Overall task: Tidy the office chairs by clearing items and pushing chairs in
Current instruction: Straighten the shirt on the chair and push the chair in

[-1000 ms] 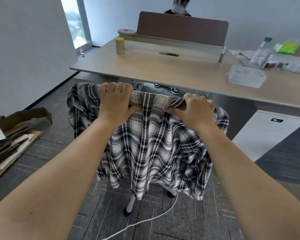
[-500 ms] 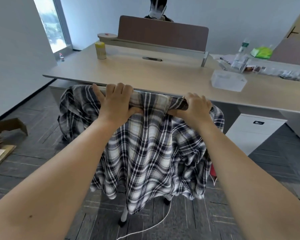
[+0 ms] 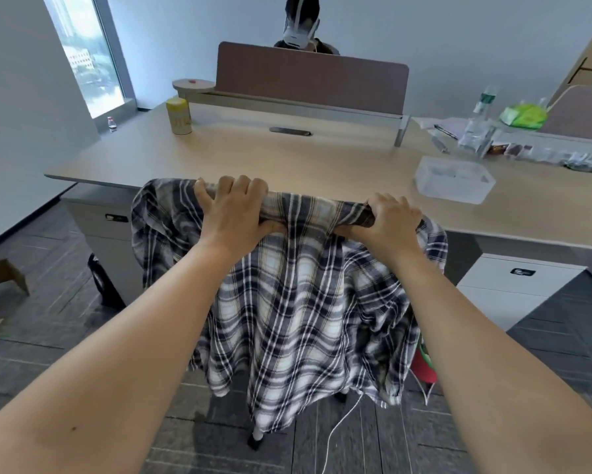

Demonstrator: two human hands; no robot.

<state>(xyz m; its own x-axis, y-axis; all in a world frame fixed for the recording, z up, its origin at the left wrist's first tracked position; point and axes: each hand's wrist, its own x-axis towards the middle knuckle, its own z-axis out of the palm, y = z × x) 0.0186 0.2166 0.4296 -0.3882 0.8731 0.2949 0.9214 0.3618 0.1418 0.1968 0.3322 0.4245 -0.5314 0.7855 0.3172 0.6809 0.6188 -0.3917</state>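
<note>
A black-and-white plaid shirt (image 3: 294, 302) hangs over the backrest of an office chair and hides nearly all of it; only a chair leg (image 3: 255, 436) shows at the bottom. My left hand (image 3: 234, 213) and my right hand (image 3: 387, 218) both grip the top of the backrest through the cloth, about a shoulder's width apart. The chair's top edge sits right at the front edge of the light wooden desk (image 3: 287, 159).
White drawer cabinets stand under the desk at left (image 3: 109, 234) and right (image 3: 513, 285). On the desk are a yellow can (image 3: 178, 116), a clear plastic box (image 3: 455, 179) and bottles and clutter (image 3: 493, 138). A person sits behind the divider (image 3: 311, 80). A white cable (image 3: 342, 425) lies on the floor.
The chair with the shirt has moved forward toward the desk, its top now meeting the desk edge. Both hands keep the same grip on the backrest.
</note>
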